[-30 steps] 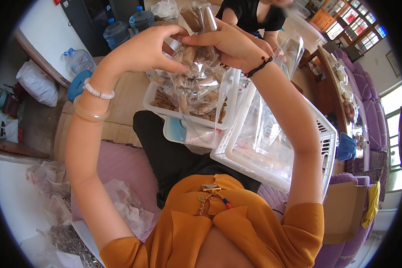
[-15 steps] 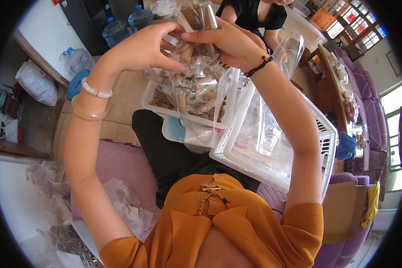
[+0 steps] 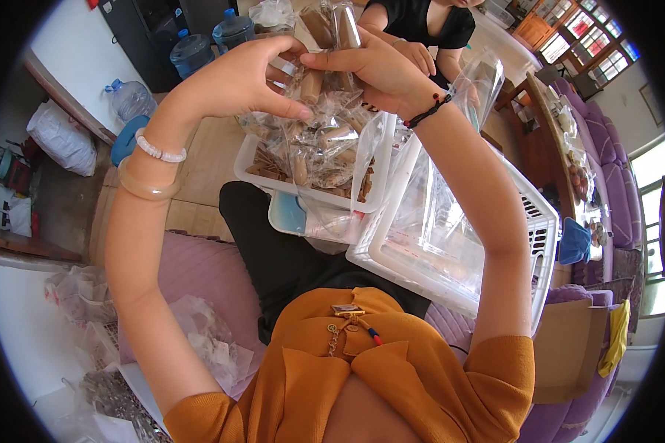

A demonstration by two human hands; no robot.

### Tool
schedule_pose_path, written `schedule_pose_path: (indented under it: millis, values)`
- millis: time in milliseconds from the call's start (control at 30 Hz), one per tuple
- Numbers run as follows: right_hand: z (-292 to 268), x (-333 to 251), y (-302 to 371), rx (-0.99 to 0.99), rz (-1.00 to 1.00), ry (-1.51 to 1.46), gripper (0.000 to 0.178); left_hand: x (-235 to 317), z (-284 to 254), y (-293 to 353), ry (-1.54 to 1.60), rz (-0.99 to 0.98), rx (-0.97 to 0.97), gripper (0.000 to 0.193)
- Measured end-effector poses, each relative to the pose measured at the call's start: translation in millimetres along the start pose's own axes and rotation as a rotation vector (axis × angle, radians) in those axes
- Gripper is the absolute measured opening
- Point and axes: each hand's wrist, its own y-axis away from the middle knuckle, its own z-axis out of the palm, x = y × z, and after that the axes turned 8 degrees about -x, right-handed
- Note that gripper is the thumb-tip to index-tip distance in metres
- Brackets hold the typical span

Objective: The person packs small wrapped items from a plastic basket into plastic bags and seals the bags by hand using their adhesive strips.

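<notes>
Wood floor (image 3: 199, 170), purple sofa (image 3: 199, 273); white tray (image 3: 377, 193) of packets, both hands (image 3: 244, 77) (image 3: 380, 70) pinching a clear bag (image 3: 325, 81).

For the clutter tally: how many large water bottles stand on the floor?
3: two blue water jugs side by side at top, left one and right one; one clear bottle farther left by the wall. Others may be hidden.

1 head view, looking steeply down, close over raised hands.

Two white baskets (image 3: 528, 244), three water jugs (image 3: 191, 50), two bracelets (image 3: 159, 151).
</notes>
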Motion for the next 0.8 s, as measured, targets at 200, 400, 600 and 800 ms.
schedule_pose_path:
  millis: [200, 400, 600, 800]
  values:
    - [-2.0, 2.5, 0.2, 0.007, -0.032, 0.009, 0.047, 2.5, 0.8, -0.8, 0.024, -0.005, -0.005, 0.072]
    - [-4.2, 2.2, 1.0, 0.008, -0.022, 0.008, 0.045, 1.5, -0.2, -3.5, 0.024, 0.006, -0.019, 0.071]
    - [-4.8, 0.7, 4.1, 0.011, 0.005, 0.021, 0.044, -0.4, -0.1, -5.7, -0.003, -0.007, -0.022, 0.07]
    - [-9.0, 4.4, 5.0, 0.004, -0.009, -0.001, 0.045, -2.7, 3.3, -7.3, -0.014, 0.037, 0.041, 0.07]
